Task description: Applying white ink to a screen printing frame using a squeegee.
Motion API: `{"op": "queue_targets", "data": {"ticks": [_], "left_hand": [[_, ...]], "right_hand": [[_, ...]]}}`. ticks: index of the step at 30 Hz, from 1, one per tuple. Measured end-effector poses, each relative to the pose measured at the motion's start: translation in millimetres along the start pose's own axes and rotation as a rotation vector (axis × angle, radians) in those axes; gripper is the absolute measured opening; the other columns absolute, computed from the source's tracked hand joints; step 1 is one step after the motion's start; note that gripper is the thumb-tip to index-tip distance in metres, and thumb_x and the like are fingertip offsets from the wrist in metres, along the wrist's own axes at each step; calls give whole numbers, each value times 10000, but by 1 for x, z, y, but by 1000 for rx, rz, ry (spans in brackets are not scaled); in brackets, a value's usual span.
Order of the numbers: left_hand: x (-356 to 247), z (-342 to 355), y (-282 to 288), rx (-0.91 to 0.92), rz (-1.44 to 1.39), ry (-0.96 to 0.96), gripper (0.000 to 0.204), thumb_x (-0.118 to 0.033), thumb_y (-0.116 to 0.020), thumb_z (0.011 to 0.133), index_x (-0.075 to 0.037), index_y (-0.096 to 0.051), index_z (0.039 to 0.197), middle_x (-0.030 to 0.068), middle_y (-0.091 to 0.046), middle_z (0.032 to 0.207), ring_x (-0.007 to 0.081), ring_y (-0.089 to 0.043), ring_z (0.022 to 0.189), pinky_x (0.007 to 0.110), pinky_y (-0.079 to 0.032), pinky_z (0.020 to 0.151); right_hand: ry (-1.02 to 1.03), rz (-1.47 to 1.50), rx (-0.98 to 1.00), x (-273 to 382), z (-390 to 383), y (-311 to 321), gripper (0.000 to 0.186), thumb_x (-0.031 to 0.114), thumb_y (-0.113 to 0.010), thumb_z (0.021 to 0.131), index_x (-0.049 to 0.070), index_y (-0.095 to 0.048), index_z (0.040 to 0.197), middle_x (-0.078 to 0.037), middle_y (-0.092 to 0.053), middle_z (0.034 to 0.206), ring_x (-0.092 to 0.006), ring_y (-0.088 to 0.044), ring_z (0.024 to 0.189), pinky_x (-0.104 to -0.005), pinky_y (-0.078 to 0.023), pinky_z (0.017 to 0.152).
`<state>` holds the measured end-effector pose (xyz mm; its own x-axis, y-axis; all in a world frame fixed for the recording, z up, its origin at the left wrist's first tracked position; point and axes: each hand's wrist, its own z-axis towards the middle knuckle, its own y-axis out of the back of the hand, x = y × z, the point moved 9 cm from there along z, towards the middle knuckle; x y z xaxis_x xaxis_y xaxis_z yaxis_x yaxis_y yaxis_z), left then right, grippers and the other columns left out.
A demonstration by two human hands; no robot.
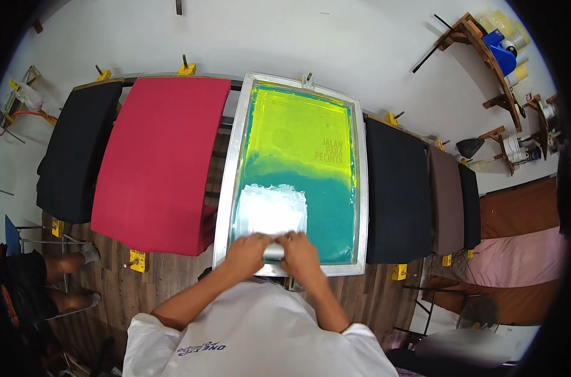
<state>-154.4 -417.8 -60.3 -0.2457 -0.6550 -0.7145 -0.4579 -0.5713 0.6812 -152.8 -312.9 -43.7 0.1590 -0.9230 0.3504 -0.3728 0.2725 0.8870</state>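
A silk-screen frame (360, 188) with a pale metal rim lies in front of me. Its mesh is yellow-green in the far half and teal in the near half, with a round mark and lettering showing through. White ink (269, 204) spreads over the near left of the mesh. At the near edge of that ink, both my hands are closed around a light-coloured squeegee (273, 252), its middle showing between them. My left hand (246, 253) grips its left end and my right hand (300, 253) its right end. The squeegee's blade is hidden.
Left of the frame, a red cloth-covered board (163, 157) and a black one (78, 157) stand in the row. Black (398, 195) and brown (447, 198) ones stand to the right. A wall shelf (486, 56) holds containers. A person's legs (72, 279) show at far left.
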Motion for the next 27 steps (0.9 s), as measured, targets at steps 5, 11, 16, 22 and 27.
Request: {"op": "queue_targets", "data": {"ticks": [5,11,16,22,27], "left_hand": [[17,69,35,-224,5,-81,391,64,-620,696,-51,-689,1064,185,-677,1032,375,-659,916,464,-529,806],[24,42,3,-134,-37,36,424,98,-578,692,-44,-660,1083,160,-643,1159,376,-639,988,459,-522,860],[9,-7,-18,50,-39,74,489,86,-611,661,-53,-636,1129,168,-640,1152,377,-633,997,469,-526,846],[17,36,24,55,-41,57,356,44,-593,691,-62,-691,1017,219,-684,923,409,-655,892,476,-526,819],[41,77,64,-81,21,71,429,78,-570,679,-49,-689,1072,232,-673,1019,409,-635,985,465,-512,878]], "right_hand": [[-21,-88,-124,-22,80,27,290,3,-663,695,88,-687,972,-143,-649,984,-360,-613,941,-451,-547,773],[18,23,-150,-21,45,2,371,9,-703,636,58,-656,1000,-147,-636,1015,-353,-598,989,-451,-543,802],[-21,69,-40,-8,-2,-10,359,32,-697,657,60,-660,1014,-147,-638,1053,-357,-589,1002,-451,-533,830],[46,1,-13,-4,44,13,234,79,-706,679,84,-699,913,-156,-676,852,-370,-656,886,-482,-551,738],[31,-53,-150,-1,109,23,311,78,-693,710,88,-689,1021,-164,-669,966,-364,-634,945,-473,-557,777]]}}
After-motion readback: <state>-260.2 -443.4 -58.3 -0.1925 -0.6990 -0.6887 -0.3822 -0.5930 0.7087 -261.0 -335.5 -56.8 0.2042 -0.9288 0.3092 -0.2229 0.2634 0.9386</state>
